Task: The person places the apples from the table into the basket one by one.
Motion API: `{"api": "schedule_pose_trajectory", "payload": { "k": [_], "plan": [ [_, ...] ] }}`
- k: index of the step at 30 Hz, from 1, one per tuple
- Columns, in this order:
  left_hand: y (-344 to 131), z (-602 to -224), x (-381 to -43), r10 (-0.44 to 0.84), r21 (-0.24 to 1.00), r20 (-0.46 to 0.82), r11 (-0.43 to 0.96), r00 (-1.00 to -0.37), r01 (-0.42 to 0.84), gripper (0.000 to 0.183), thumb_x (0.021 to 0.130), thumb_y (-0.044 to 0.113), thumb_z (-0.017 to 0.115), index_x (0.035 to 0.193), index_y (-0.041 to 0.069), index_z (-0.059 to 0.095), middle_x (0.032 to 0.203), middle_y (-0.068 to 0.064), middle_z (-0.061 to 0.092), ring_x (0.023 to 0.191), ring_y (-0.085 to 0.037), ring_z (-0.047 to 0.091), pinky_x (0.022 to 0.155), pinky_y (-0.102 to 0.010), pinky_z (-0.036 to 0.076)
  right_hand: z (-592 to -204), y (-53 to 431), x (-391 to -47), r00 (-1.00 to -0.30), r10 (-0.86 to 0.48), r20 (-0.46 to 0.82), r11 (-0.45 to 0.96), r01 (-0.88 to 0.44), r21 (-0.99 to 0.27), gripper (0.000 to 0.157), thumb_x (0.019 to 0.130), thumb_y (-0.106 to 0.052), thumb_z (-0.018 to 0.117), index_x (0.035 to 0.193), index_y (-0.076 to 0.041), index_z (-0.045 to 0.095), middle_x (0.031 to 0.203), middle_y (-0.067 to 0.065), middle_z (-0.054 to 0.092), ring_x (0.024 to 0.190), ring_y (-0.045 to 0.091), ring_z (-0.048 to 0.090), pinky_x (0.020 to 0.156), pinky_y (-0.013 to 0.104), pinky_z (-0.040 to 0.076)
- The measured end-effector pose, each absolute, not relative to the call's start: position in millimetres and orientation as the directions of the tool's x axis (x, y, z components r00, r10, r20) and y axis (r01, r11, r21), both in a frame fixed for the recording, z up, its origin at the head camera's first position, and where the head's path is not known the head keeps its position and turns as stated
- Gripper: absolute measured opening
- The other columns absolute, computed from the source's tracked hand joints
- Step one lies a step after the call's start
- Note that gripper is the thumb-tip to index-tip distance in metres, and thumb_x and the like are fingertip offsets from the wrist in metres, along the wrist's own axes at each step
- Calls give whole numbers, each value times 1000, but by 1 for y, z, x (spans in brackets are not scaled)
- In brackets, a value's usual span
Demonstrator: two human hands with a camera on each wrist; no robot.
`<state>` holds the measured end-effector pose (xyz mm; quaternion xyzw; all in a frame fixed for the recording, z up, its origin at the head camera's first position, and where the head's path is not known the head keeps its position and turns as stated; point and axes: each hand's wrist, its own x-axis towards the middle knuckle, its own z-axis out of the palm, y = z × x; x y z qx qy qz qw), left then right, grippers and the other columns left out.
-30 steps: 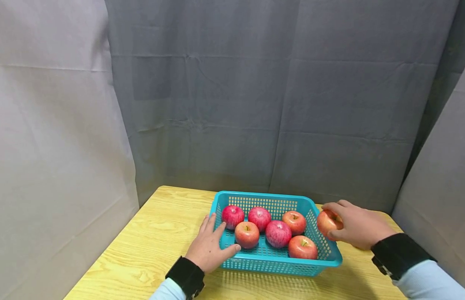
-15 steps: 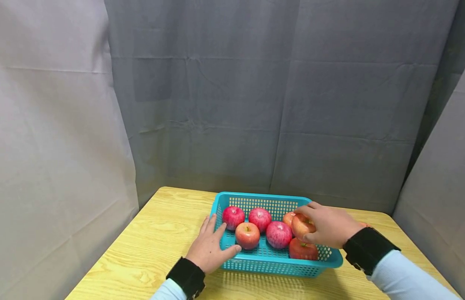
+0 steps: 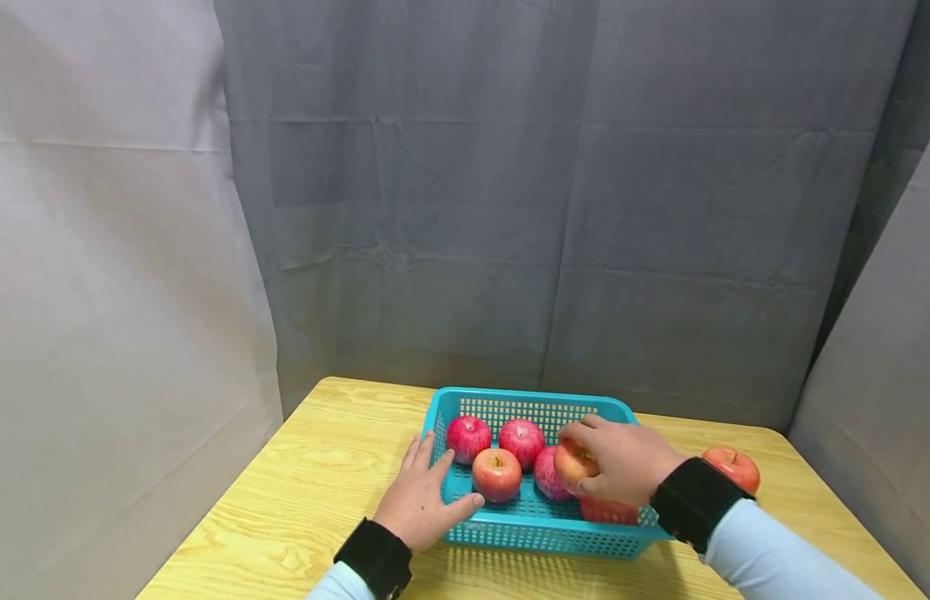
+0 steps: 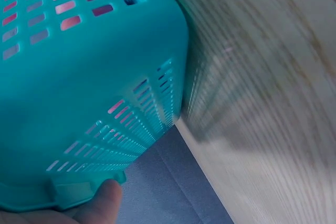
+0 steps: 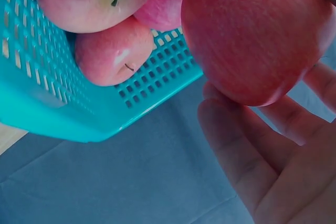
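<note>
A turquoise plastic basket with latticed walls holds several apples. Two deep-pink apples sit toward the back left, with a lighter red apple in front of them. Another pink apple and a red one are partly covered by my right hand. That hand grips a yellowish-red apple over the right half of the basket; the right wrist view shows this apple against the fingers. My left hand rests on the basket's left rim, fingers spread and fairly straight.
One more red apple lies on the wooden table, right of the basket and behind my right wrist. A grey cloth hangs behind the table, with paler cloths at both sides.
My right hand has carried the apple leftward from outside the basket's right rim to above the other apples. The apple on the table has come into sight. My left hand stays put.
</note>
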<state>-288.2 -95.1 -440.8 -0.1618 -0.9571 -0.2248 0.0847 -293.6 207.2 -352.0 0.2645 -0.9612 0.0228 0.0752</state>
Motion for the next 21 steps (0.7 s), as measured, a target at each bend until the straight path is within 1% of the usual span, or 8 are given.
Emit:
{"api": "schedule_pose_trajectory", "payload": {
  "k": [8,13,15,17,21],
  "plan": [
    [-95,-441,-289,271,401,242,847,-932,350,93,77,78,45,141,11,44,151,-16,23,137,-35,10,93,-57,44,-358,199,-296,-856,-506,107,858,-512,-30,62,68,-44,80,122,-26,58,104,-8,54,81,13,50,67,34,52],
    [-95,-442,-289,267,399,242,849,-933,346,92,77,79,45,141,12,44,152,-15,23,137,-35,10,93,-57,44,-360,192,-297,-859,-504,87,859,-509,-53,61,66,-44,82,121,-27,60,103,-9,55,85,14,50,72,41,52],
    [-95,-442,-289,265,398,238,851,-934,343,92,77,79,44,141,12,44,152,-15,23,137,-35,10,93,-57,44,-361,190,-297,-864,-498,78,863,-502,-52,63,65,-46,82,121,-28,60,105,-9,56,88,14,49,74,43,53],
    [-95,-442,-289,264,399,237,851,-935,341,92,77,79,44,141,12,45,152,-15,23,137,-35,10,93,-57,44,-362,188,-298,-867,-494,69,866,-498,-55,64,64,-47,82,122,-28,60,107,-9,56,90,15,49,74,44,53],
    [-95,-440,-288,265,396,243,851,-933,345,93,78,79,44,141,11,45,151,-16,23,137,-35,10,93,-56,45,-363,185,-300,-866,-496,65,865,-499,-55,67,63,-47,83,122,-27,60,106,-9,57,92,16,49,72,43,54]
  ]
}}
